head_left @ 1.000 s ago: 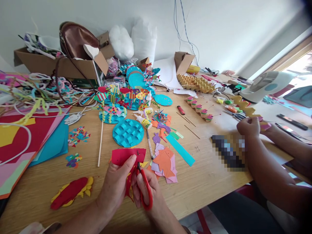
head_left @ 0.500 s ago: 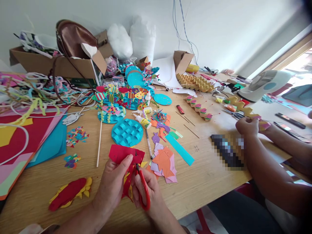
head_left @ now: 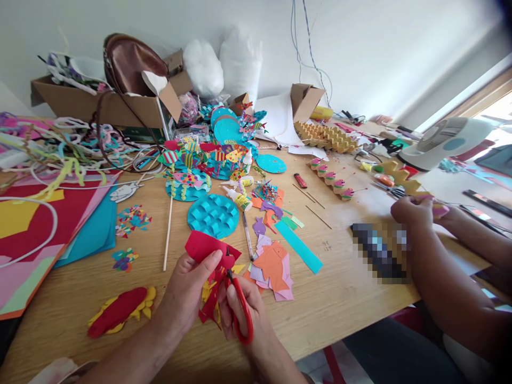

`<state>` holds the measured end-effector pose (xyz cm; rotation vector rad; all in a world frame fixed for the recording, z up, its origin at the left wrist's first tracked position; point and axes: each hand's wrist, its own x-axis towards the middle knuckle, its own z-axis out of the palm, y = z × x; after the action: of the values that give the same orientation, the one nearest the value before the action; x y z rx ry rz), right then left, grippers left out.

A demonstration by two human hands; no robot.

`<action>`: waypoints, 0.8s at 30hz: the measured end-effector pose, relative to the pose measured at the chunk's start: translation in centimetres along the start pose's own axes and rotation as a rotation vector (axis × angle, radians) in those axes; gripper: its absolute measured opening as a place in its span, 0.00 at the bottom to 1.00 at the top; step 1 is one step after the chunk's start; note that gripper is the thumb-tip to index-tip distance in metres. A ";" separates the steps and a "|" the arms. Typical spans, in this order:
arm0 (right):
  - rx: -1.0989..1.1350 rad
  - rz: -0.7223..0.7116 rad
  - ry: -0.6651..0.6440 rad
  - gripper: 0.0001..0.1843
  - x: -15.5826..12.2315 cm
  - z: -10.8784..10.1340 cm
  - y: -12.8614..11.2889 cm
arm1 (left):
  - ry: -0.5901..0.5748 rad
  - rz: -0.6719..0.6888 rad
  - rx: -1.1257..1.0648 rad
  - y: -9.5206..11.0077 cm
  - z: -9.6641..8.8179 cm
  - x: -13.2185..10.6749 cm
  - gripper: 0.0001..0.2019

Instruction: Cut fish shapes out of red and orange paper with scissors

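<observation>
Between thumb and fingers, my left hand (head_left: 196,285) pinches a piece of red paper (head_left: 206,246). My right hand (head_left: 246,304) is closed round the handles of red-handled scissors (head_left: 245,312), whose dark blades meet the red paper near its right end. Under my hands lie red and yellow paper scraps (head_left: 210,298), partly hidden. A red and yellow paper cutout (head_left: 122,312) rests on the table to the left. Just beyond the red paper stands a blue woven-looking paper disc (head_left: 213,216). Orange fish-shaped paper (head_left: 272,263) lies on purple and pink pieces to the right.
At right, another person's hands (head_left: 414,210) hold a yellow zigzag paper piece (head_left: 404,181). Glue bottles (head_left: 240,200), a pen (head_left: 248,237) and a blue paper strip (head_left: 298,248) lie beyond my hands. Coloured sheets (head_left: 86,229) cover the left side. A cardboard box (head_left: 68,104) stands behind.
The whole view has shifted slightly, so things appear a little further right. The scissors and red paper have tilted slightly against each other; both hands keep their hold.
</observation>
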<state>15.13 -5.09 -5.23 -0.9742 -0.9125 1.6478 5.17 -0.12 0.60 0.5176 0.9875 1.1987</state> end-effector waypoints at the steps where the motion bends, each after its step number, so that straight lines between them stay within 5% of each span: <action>1: -0.005 -0.004 0.003 0.26 0.0 0.0 0.0 | -0.007 -0.007 0.015 0.0 0.0 0.0 0.06; 10: 0.001 -0.037 -0.005 0.26 0.0 0.1 -0.3 | -0.115 -0.037 0.052 1.8 -1.4 0.2 0.07; 24: -0.012 0.020 -0.014 0.27 0.2 0.1 -0.5 | 0.023 0.007 0.083 0.6 -0.4 0.0 0.07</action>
<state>15.21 -4.79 -4.78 -0.9841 -0.9263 1.6700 4.53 0.04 0.81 0.5739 1.0593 1.1756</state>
